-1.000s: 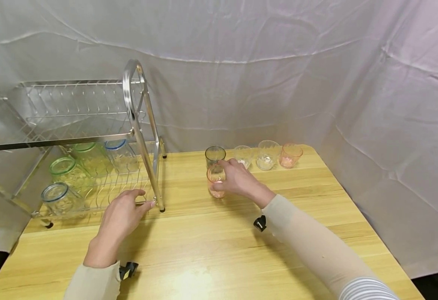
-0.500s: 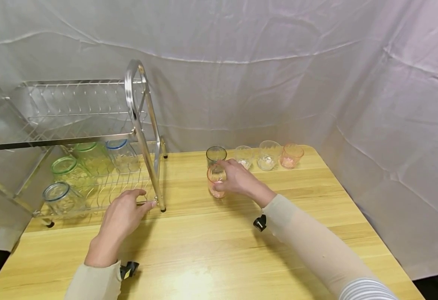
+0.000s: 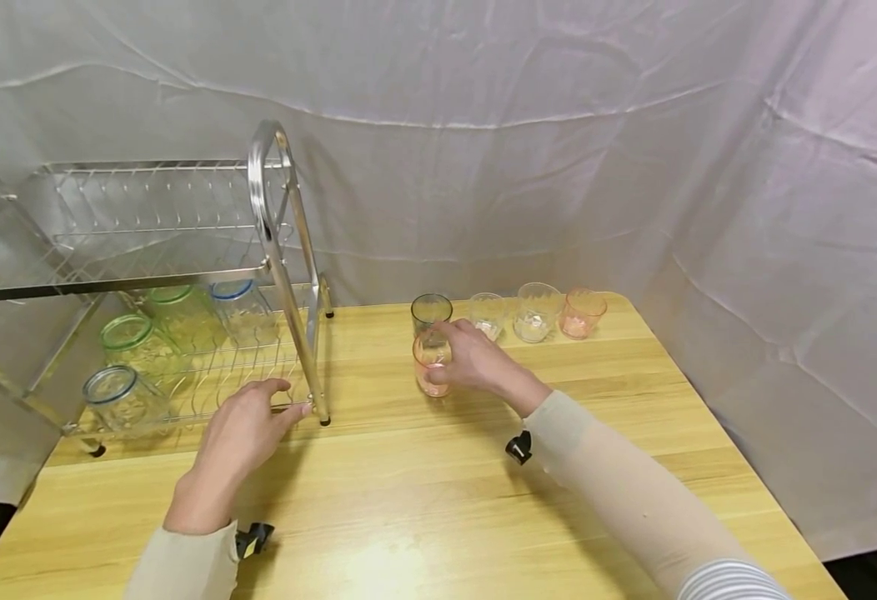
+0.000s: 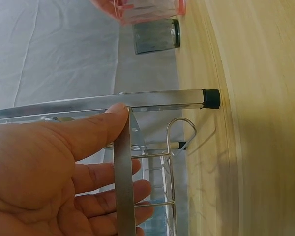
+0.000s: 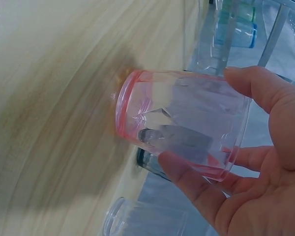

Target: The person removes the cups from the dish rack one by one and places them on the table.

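Observation:
My right hand (image 3: 476,358) holds a pink-tinted glass tumbler (image 5: 187,118) by its upper part, thumb on one side and fingers on the other. The tumbler stands upright on the wooden table. Right behind it is a dark grey glass (image 3: 431,307), partly covered by the fingers. My left hand (image 3: 238,435) grips the front rail of a metal dish rack (image 4: 123,182) at its right corner. In the left wrist view, the thumb presses the rail near the rack's leg, and the fingers show behind the rail.
Two clear glasses (image 3: 533,323) and another pink glass (image 3: 581,315) stand in a row at the table's back edge. On the rack's lower shelf lie green glasses (image 3: 134,342) and blue-rimmed glasses (image 3: 119,396). A grey cloth (image 3: 483,192) hangs behind the table (image 3: 408,500).

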`<state>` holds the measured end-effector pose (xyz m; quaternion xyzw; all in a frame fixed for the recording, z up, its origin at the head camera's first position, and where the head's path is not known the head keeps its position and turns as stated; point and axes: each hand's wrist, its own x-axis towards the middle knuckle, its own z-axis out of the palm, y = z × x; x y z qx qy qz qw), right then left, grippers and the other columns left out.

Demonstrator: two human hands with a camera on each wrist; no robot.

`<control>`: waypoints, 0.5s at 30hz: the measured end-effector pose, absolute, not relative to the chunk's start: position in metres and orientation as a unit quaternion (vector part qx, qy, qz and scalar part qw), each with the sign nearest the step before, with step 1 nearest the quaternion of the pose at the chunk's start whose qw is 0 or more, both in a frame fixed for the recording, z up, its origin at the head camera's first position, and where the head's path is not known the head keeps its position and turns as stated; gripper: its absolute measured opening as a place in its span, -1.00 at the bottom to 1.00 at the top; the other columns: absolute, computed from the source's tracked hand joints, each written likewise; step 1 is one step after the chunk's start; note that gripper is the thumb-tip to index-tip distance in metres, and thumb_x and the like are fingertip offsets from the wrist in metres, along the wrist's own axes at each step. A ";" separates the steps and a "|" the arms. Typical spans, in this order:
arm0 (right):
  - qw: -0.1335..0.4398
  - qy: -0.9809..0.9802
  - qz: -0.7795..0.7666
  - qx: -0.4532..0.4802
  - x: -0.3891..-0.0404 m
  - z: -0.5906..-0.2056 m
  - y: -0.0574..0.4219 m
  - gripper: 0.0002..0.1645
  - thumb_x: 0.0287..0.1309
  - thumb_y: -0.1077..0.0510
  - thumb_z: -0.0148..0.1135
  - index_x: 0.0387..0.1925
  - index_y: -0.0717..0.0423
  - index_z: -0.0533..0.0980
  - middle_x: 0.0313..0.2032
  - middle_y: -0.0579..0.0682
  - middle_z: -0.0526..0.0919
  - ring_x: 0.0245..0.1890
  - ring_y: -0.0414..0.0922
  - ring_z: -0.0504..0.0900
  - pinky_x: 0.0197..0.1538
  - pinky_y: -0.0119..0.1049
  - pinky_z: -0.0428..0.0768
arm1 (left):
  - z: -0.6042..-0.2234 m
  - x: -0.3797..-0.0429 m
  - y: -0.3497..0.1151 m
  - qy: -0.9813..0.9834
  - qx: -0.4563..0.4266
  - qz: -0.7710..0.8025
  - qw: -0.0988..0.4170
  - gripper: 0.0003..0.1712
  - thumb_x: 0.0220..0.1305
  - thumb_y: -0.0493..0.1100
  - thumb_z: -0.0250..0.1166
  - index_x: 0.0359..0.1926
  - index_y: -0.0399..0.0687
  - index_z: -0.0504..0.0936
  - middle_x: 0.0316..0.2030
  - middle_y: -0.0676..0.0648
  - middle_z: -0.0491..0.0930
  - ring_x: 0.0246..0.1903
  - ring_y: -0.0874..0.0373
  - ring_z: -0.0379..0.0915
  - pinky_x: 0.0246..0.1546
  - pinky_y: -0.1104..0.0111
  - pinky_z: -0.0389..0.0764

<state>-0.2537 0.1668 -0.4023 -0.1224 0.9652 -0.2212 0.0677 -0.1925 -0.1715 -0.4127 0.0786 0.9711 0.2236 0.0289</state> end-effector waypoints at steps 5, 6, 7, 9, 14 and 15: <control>0.069 0.964 -0.225 -0.122 -0.254 -0.404 0.168 0.05 0.15 -0.10 0.49 0.59 0.03 0.26 0.43 0.25 0.40 0.40 0.20 0.47 0.38 0.14 0.55 | -0.412 -0.191 -0.174 0.967 0.098 0.232 0.035 -0.24 0.49 0.20 0.28 0.45 -0.24 0.45 0.39 -0.43 0.45 0.28 -0.47 0.44 0.21 -0.34 0.49; 0.069 0.964 -0.226 -0.122 -0.254 -0.404 0.168 0.05 0.14 -0.10 0.49 0.59 0.02 0.26 0.44 0.25 0.39 0.41 0.20 0.46 0.38 0.14 0.54 | -0.411 -0.190 -0.174 0.966 0.103 0.233 0.038 -0.26 0.50 0.15 0.28 0.47 -0.24 0.43 0.41 -0.43 0.43 0.32 -0.48 0.41 0.25 -0.34 0.46; 0.069 0.964 -0.227 -0.122 -0.254 -0.403 0.168 0.05 0.14 -0.10 0.49 0.59 0.02 0.26 0.44 0.25 0.39 0.41 0.20 0.46 0.38 0.14 0.54 | -0.411 -0.190 -0.175 0.965 0.108 0.234 0.040 -0.28 0.50 0.09 0.27 0.48 -0.23 0.41 0.42 -0.43 0.42 0.33 -0.48 0.39 0.26 -0.35 0.45; 0.070 0.963 -0.229 -0.122 -0.254 -0.403 0.168 0.04 0.15 -0.09 0.48 0.59 0.02 0.27 0.45 0.26 0.38 0.42 0.20 0.45 0.38 0.14 0.54 | -0.409 -0.190 -0.178 0.965 0.117 0.233 0.042 -0.31 0.48 -0.04 0.25 0.50 -0.23 0.38 0.43 -0.43 0.40 0.34 -0.47 0.38 0.26 -0.35 0.45; 0.070 0.963 -0.230 -0.121 -0.254 -0.404 0.167 0.03 0.14 -0.08 0.49 0.58 0.01 0.28 0.45 0.27 0.37 0.42 0.21 0.45 0.38 0.14 0.54 | -0.398 -0.196 -0.186 0.967 0.113 0.226 0.035 -0.38 0.44 -0.23 0.14 0.48 -0.23 0.41 0.41 -0.48 0.38 0.08 -0.36 0.55 -0.08 -0.18 0.62; 0.071 0.963 -0.230 -0.120 -0.254 -0.404 0.167 0.03 0.14 -0.08 0.49 0.58 0.01 0.28 0.45 0.26 0.37 0.42 0.20 0.45 0.38 0.13 0.54 | -0.395 -0.199 -0.188 0.968 0.109 0.223 0.033 -0.39 0.44 -0.24 0.12 0.47 -0.22 0.42 0.41 -0.50 0.38 0.05 -0.37 0.56 -0.13 -0.15 0.62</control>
